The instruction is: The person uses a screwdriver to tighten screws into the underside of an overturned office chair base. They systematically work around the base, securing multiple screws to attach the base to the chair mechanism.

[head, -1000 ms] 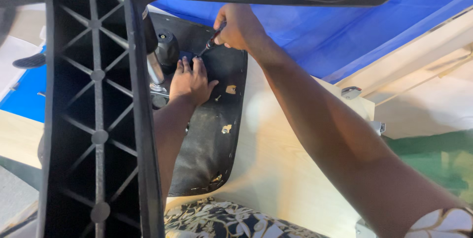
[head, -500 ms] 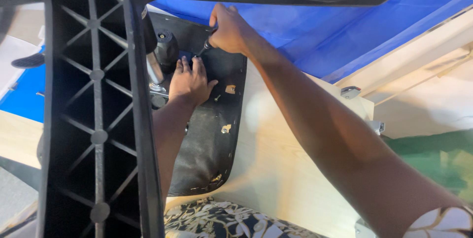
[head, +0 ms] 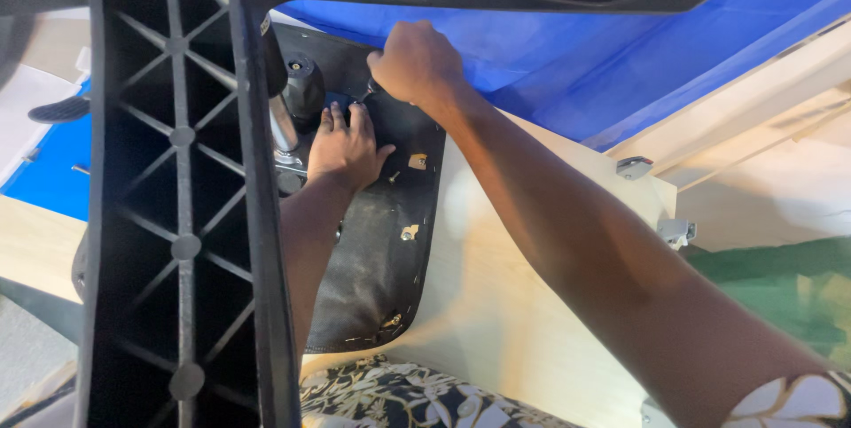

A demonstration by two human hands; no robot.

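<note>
Seat underside (head: 381, 251): L hand (head: 344, 146) flat, R hand (head: 415, 60) fisted w/ tool.

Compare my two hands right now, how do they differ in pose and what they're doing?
The left hand lies flat, fingers spread, pressing on the black seat underside; the right hand is curled into a fist. The left hand holds nothing that shows, while the right hand's grip closes on a thin dark tool. The left hand sits lower, beside the metal cylinder; the right is higher, near the blue sheet. Both are bare.
</note>
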